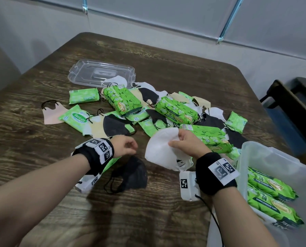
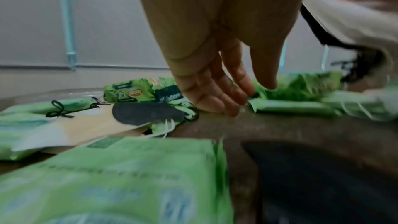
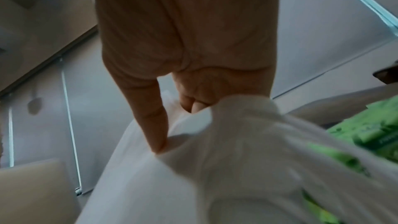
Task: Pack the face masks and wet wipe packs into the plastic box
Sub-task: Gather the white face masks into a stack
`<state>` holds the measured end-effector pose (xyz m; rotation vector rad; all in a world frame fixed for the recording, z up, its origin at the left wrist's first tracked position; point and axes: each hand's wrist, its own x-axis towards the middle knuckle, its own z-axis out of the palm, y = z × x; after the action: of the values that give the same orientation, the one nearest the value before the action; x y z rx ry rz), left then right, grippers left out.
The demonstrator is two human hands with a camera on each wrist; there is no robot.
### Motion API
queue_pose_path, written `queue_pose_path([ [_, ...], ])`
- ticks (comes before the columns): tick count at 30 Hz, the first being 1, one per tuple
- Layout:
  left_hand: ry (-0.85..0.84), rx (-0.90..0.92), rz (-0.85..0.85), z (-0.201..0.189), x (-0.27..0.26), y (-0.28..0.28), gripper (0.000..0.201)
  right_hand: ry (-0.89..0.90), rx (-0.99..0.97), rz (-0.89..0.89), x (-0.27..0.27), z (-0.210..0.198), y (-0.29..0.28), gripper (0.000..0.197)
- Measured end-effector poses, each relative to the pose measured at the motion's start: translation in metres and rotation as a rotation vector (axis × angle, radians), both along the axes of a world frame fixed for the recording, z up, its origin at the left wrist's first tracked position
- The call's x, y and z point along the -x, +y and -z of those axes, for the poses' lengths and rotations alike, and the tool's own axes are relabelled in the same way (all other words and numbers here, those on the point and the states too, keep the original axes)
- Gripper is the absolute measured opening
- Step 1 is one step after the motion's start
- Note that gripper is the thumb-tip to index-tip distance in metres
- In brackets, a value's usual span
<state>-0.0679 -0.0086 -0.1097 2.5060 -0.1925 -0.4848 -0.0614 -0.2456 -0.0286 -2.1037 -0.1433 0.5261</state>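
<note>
My right hand (image 1: 181, 142) (image 3: 172, 122) pinches a white face mask (image 1: 160, 150) (image 3: 215, 168), held above the table near the plastic box (image 1: 259, 157). Two large green wet wipe packs (image 1: 269, 186) lie in that box at the lower right. My left hand (image 1: 127, 146) (image 2: 224, 91) hovers with relaxed fingers and holds nothing, just above a black mask (image 1: 130, 173). A pile of green wipe packs (image 1: 122, 99) and white, black and beige masks (image 1: 115, 125) covers the table's middle.
The box's clear lid (image 1: 100, 73) lies at the back of the wooden table (image 1: 41, 139). A pink mask (image 1: 50, 114) sits alone at the left. A small wipe pack (image 2: 107, 176) lies under my left wrist. A dark chair (image 1: 294, 104) stands to the right.
</note>
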Motion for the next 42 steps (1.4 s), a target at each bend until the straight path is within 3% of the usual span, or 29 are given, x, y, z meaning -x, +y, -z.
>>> queue_pose_path([
  [6, 0.090, -0.293, 0.152, 0.041, 0.011, -0.007, 0.057, 0.045, 0.078, -0.057, -0.002, 0.007, -0.006, 0.020],
  [12, 0.111, -0.326, 0.166, 0.042, 0.006, -0.009, 0.033, 0.083, 0.068, -0.048, -0.002, 0.008, -0.008, 0.021],
  [17, 0.103, -0.320, 0.172, 0.043, 0.009, -0.010, 0.065, 0.070, 0.124, -0.069, 0.000, 0.007, -0.008, 0.023],
  [23, 0.141, -0.396, 0.132, 0.039, 0.012, -0.014, 0.043, 0.107, 0.117, -0.087, 0.002, 0.008, -0.006, 0.021],
  [28, 0.076, -0.053, -0.193, 0.010, 0.000, -0.005, 0.017, 0.133, -0.007, -0.129, 0.003, 0.004, -0.005, 0.012],
  [31, 0.032, 0.289, -0.351, -0.012, -0.010, 0.008, 0.044, 0.139, -0.147, -0.139, 0.004, 0.001, -0.003, 0.023],
  [35, -0.023, 0.594, -0.346, -0.056, -0.011, 0.007, 0.025, 0.076, -0.251, -0.155, 0.009, -0.004, 0.003, 0.015],
  [36, -0.038, 0.622, -0.320, -0.070, -0.010, 0.005, 0.024, 0.048, -0.266, -0.165, 0.012, -0.006, 0.005, 0.011],
  [39, -0.093, 0.649, -0.255, -0.094, -0.008, 0.007, 0.024, -0.021, -0.334, -0.203, 0.014, -0.007, 0.008, 0.033],
  [42, -0.077, 0.658, -0.199, -0.115, 0.001, 0.000, 0.022, -0.040, -0.418, -0.216, 0.014, -0.009, 0.009, 0.026],
])
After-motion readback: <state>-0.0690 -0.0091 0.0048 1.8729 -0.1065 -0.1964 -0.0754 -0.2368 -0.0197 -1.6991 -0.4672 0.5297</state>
